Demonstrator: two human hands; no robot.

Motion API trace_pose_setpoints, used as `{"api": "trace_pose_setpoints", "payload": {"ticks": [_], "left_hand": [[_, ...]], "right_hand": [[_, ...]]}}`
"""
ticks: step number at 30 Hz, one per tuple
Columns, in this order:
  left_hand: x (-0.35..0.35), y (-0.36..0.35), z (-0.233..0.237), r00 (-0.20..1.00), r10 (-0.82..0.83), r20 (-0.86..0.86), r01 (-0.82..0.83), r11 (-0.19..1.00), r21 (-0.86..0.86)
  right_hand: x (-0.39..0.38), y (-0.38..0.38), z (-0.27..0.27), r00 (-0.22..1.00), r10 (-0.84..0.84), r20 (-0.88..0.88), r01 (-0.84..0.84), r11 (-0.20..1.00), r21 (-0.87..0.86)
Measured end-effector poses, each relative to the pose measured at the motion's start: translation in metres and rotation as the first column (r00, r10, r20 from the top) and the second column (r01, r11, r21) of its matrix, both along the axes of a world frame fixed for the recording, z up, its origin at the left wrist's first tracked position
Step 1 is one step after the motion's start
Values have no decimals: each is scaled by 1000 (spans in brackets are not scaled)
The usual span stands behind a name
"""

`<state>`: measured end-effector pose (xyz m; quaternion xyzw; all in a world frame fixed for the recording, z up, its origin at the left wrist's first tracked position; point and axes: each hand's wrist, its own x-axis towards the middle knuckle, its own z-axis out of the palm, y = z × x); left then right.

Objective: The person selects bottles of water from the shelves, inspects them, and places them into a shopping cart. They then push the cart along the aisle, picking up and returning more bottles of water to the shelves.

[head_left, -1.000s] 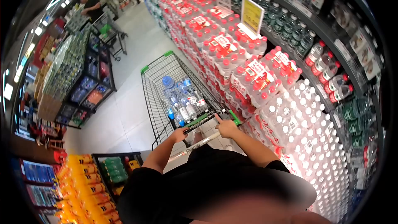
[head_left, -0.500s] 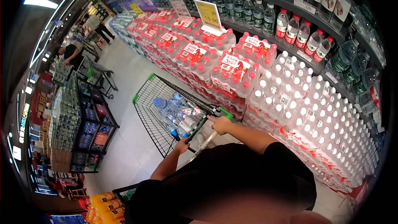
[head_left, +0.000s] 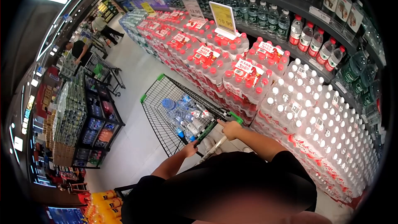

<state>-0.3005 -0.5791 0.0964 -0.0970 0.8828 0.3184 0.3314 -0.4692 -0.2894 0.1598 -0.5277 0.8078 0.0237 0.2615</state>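
My left hand (head_left: 190, 149) is closed around the left part of the shopping cart's handle. Closer to the stacked bottles, my right hand (head_left: 231, 130) grips the handle near its green end. The wire shopping cart (head_left: 155, 112) has a black mesh basket with green corners. Inside it lie several clear water bottles (head_left: 186, 115), some with blue caps, and a large one with a blue top (head_left: 168, 104). The undersides of my fingers are hidden by the handle.
Packs of red-capped bottles (head_left: 207, 56) and white-capped bottles (head_left: 306, 103) are stacked along the right, below shelves of water. At left stand a display rack (head_left: 97, 120) and another cart (head_left: 101, 68). Two people (head_left: 103, 28) are farther down the aisle. Orange bottles (head_left: 103, 203) stand at lower left.
The whole view has shifted, so shelves, stacks and cart appear farther right and slightly lower. Both hands keep their hold on the handle, and the bottles remain in the basket.
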Motion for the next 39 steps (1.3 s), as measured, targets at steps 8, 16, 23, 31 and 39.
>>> {"api": "trace_pose_setpoints", "payload": {"ticks": [8,16,23,31,39], "left_hand": [[-11,-21,-23,996,35,-88,-33,999,16],[-25,-54,-8,985,59,-163,-68,997,-47],[-31,-98,-8,983,71,-171,-92,989,-116],[-46,-138,-13,980,107,-168,-134,978,-158],[-62,-166,-14,985,118,-128,-139,975,-174]], "right_hand": [[-26,-26,-8,999,24,41,-28,995,93],[-46,-71,-10,996,45,71,-50,997,67],[-56,-118,-24,990,54,127,-70,990,124],[-79,-167,-12,987,29,157,-55,985,165],[-94,-199,-11,992,27,123,-46,986,158]]}}
